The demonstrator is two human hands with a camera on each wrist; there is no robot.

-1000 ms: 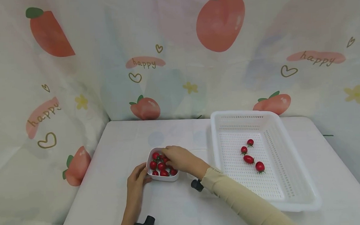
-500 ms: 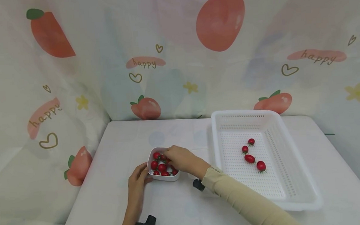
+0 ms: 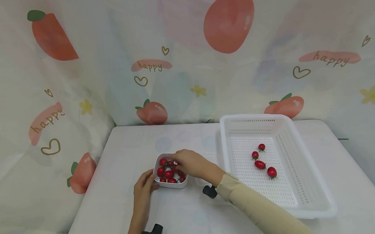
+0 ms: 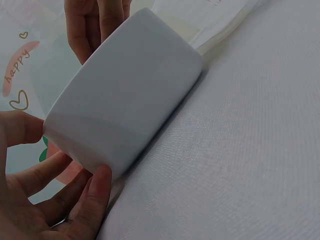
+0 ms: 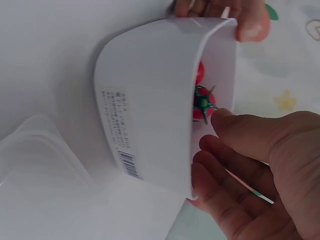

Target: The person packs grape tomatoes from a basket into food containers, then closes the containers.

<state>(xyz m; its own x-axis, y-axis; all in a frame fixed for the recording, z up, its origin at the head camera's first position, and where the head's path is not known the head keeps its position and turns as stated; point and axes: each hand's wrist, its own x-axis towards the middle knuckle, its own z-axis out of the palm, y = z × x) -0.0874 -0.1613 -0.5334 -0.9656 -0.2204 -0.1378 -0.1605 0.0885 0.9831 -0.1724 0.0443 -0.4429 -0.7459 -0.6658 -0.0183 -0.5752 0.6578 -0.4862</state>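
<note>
A small white bowl [image 3: 158,159] of cherry tomatoes [image 3: 168,173] stands on the white table. My left hand [image 3: 144,187] grips its near left corner, thumb [image 4: 20,127] on one side and fingers [image 4: 95,185] on the other. My right hand [image 3: 189,163] reaches over the bowl's right rim with curled fingers. In the right wrist view its thumb tip [image 5: 220,116] sits beside a tomato [image 5: 201,101] with a green stalk. Whether a tomato is pinched is hidden. The bowl's side [image 5: 150,100] fills that view.
A white perforated basket [image 3: 306,181] at the right holds several cherry tomatoes [image 3: 259,164]. A clear plastic lid [image 5: 35,160] lies on the table between bowl and basket. Printed fabric walls stand behind and to the left.
My right hand has shifted slightly right and up over the bowl, and its forearm has moved with it. The left hand and the bowl have stayed put.
</note>
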